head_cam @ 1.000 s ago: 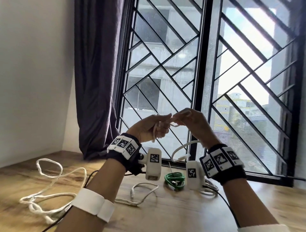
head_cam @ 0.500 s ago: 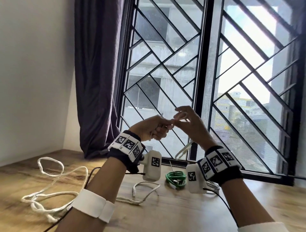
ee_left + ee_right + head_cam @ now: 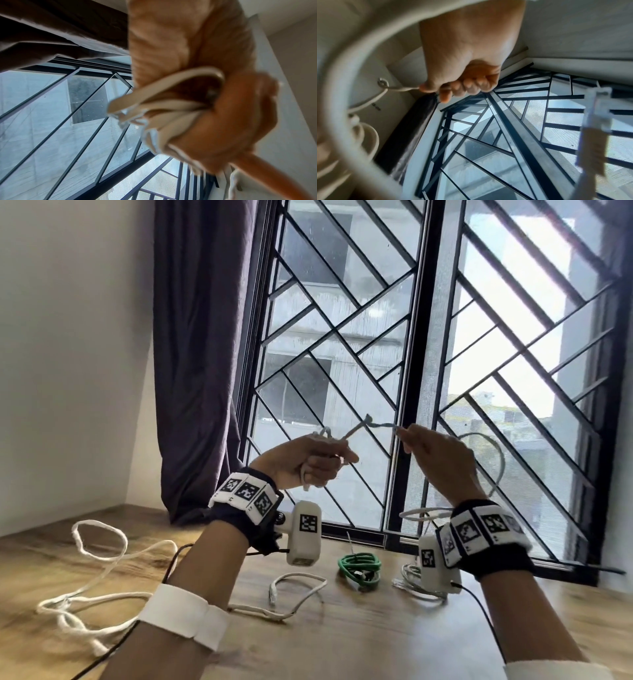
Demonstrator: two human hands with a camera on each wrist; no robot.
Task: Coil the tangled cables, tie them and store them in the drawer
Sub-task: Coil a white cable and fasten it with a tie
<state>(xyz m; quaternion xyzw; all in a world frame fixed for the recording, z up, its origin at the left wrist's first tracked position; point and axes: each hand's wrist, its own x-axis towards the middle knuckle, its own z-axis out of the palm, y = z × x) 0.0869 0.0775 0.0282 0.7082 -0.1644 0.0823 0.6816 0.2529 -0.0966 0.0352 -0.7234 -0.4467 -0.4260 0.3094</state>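
Both hands are raised in front of the window. My left hand point(image 3: 318, 460) grips a small bundle of white cable point(image 3: 164, 108) in its curled fingers. A thin white tie point(image 3: 368, 424) runs taut from that bundle to my right hand point(image 3: 416, 445), which pinches its other end between thumb and forefinger. A small knot point(image 3: 382, 83) sits midway along the tie. A loose loop of the same white cable point(image 3: 493, 453) arcs behind the right hand, and its clear plug point(image 3: 597, 108) dangles near the right wrist.
On the wooden table point(image 3: 376, 638) lie a long white rope-like cable point(image 3: 99, 577) at the left, a short white cable point(image 3: 294, 594) in the middle, a coiled green cable point(image 3: 358, 566) and a coiled grey-white cable point(image 3: 411, 582). A dark curtain point(image 3: 195, 354) hangs left of the barred window point(image 3: 424, 371).
The hands, touching a second ago, have moved apart. The tie now stretches taut between them with a knot in the middle.
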